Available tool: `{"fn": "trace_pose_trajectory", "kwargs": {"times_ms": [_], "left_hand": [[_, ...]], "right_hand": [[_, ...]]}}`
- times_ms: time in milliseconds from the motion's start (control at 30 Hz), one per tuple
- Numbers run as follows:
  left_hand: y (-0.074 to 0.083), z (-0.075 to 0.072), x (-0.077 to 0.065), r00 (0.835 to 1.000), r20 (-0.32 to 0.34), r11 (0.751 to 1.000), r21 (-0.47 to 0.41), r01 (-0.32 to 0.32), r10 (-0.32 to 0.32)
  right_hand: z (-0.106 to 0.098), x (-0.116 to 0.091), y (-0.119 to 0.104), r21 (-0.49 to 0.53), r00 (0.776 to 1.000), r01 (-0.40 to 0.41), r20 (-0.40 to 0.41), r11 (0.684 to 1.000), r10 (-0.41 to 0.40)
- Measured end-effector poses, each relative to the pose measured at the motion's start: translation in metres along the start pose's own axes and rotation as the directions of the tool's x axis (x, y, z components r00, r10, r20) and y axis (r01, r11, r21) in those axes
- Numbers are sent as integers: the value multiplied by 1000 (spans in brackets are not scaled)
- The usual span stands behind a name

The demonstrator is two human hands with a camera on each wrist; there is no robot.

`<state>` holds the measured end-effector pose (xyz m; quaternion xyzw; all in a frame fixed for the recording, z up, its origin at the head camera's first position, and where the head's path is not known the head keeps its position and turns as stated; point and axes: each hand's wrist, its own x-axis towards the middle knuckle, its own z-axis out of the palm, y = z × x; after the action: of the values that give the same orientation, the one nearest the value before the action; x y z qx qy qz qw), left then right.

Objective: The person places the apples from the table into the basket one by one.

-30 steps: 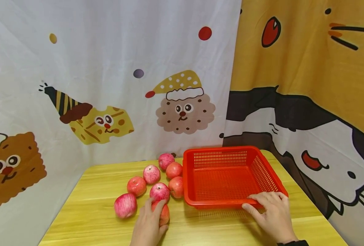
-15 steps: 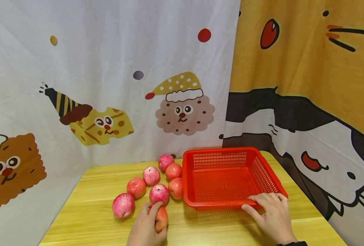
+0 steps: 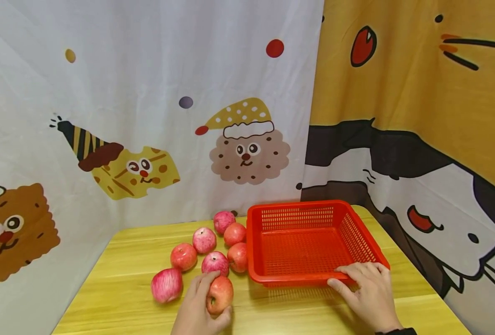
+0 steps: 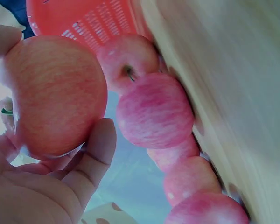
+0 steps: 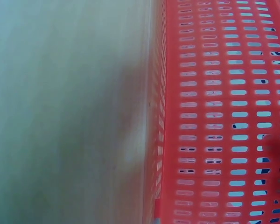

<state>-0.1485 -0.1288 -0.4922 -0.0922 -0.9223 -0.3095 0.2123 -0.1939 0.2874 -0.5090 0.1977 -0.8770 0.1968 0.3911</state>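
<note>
A red-yellow apple (image 3: 221, 294) is gripped between the thumb and fingers of my left hand (image 3: 197, 307), near the front of the table. Up close in the left wrist view, that apple (image 4: 56, 93) shows its stem on the left. My right hand (image 3: 368, 293) holds the front rim of a red plastic basket (image 3: 268, 280), thumb outside and fingers over the edge. No apples show inside the basket. The right wrist view has its slotted wall (image 5: 200, 112), without a clear look at the hand.
Several apples lie left of the basket. A pink apple (image 3: 215, 264) is just behind the held one, and a striped apple (image 3: 166, 285) sits farthest left. The wooden table (image 3: 117, 279) meets a white curtain (image 3: 147, 70) at the back and a patterned curtain (image 3: 356, 93) at right.
My left hand has drawn the apple slightly away from the pink one behind it and turned it so the stem end shows. The right hand and basket have stayed put.
</note>
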Motion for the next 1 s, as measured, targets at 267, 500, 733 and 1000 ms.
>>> {"fn": "trace_pose_trajectory", "kwargs": {"times_ms": [267, 500, 733, 1000], "left_hand": [[7, -3, 1, 996, -64, 994, -92, -62, 56], [7, -3, 8, 984, -109, 975, -162, -154, 138], [12, -2, 13, 965, -150, 960, -145, -239, 217], [32, -5, 31, 968, -83, 959, -142, -246, 236]], "right_hand": [[-2, -1, -1, 1, 999, -24, 25, 1000, 24], [-3, 0, -1, 3, 999, -28, 35, 1000, 28], [-3, 1, -1, 10, 1000, -16, 21, 1000, 16], [-3, 1, -2, 7, 1000, -17, 15, 1000, 17]]}}
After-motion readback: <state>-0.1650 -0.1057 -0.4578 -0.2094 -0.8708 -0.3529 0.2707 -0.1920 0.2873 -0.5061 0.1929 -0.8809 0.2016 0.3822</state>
